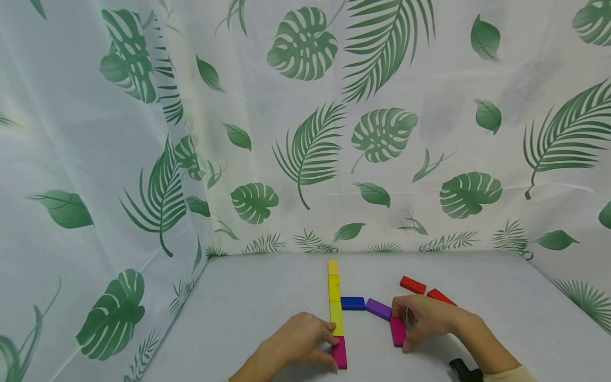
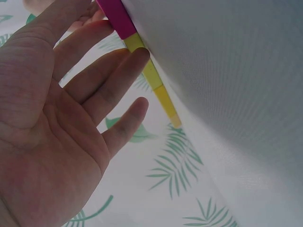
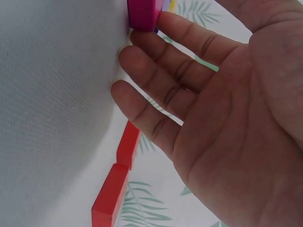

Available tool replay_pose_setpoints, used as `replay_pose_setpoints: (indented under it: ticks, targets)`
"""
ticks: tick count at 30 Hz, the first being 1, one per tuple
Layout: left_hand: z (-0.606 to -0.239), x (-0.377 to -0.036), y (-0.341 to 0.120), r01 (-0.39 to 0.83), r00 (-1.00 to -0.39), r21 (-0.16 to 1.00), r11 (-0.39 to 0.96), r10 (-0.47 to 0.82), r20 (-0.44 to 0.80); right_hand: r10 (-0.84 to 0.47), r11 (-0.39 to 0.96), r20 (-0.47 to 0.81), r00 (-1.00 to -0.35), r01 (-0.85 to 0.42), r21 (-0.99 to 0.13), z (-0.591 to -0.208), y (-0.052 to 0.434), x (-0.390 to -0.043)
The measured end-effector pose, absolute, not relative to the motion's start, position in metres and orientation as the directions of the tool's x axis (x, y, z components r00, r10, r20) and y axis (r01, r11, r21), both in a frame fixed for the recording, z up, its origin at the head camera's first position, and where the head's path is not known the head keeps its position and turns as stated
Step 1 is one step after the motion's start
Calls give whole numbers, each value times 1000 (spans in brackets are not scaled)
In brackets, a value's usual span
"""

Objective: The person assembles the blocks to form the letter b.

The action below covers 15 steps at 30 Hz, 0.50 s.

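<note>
A line of yellow blocks (image 1: 335, 297) runs away from me on the grey table (image 1: 248, 307), with a magenta block (image 1: 341, 354) at its near end. My left hand (image 1: 330, 351) lies flat beside that end, and its straight fingertips (image 2: 141, 54) touch the side of the yellow block (image 2: 150, 71) and the magenta block (image 2: 116, 19). To the right lie a blue block (image 1: 352, 303), a purple block (image 1: 378, 309) and a second magenta block (image 1: 398, 333). My right hand (image 1: 409, 324) rests against this magenta block (image 3: 142, 14), with fingers (image 3: 163, 23) straight and touching it.
Two red blocks (image 1: 412, 285) (image 1: 440, 296) lie just beyond my right hand, also seen as red blocks (image 3: 113, 194) in the right wrist view. A leaf-printed curtain (image 1: 305, 132) closes off the back and left. A black wrist mount (image 1: 465, 370) sits on my right wrist.
</note>
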State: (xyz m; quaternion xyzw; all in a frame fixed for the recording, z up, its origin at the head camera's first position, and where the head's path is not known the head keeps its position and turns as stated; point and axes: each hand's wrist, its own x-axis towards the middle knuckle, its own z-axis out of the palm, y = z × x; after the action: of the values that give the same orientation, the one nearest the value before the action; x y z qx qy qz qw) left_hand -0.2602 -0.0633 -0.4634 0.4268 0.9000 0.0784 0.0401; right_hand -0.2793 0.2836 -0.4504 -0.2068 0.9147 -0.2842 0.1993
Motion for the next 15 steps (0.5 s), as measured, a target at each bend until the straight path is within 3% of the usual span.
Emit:
replay_pose_setpoints:
  ticks: [15]
  targets:
    - [-466,-262,-64,763,-631,183,620,776,0,-498,748,-239,-833,-274,-604,-451,283,-280]
